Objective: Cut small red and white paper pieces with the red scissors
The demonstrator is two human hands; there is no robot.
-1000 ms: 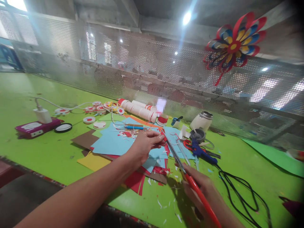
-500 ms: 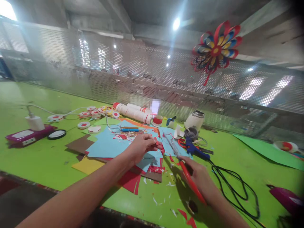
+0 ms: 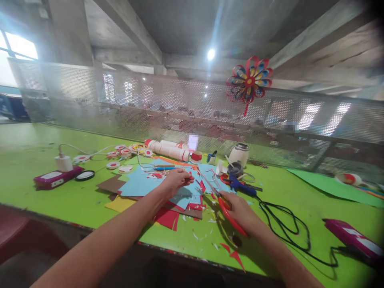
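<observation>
My left hand [image 3: 177, 179] is closed in a pinch above the light blue paper sheets [image 3: 136, 184]. A small red piece of paper [image 3: 191, 179] shows at its fingertips. To the right, my right hand [image 3: 240, 207] is wrapped round the red handles of a pair of scissors [image 3: 228, 216]. Their long blades point away from me, just right of my left hand. Under the blue sheets lie brown, yellow and red paper [image 3: 167, 218]. White and red scraps [image 3: 235, 258] litter the table near the scissors.
Paper rolls [image 3: 168, 151] and a tape roll [image 3: 196, 157] lie behind the sheets. On the right are a blue glue gun [image 3: 243, 186] with a black cord [image 3: 288, 239] and a purple power strip [image 3: 354, 238]. Another strip [image 3: 57, 177] is left. A mesh screen [image 3: 168, 100] stands behind.
The head view has tilted up and shifted, so the table appears lower. My left hand still pinches the red piece, and the scissors stay in my right hand.
</observation>
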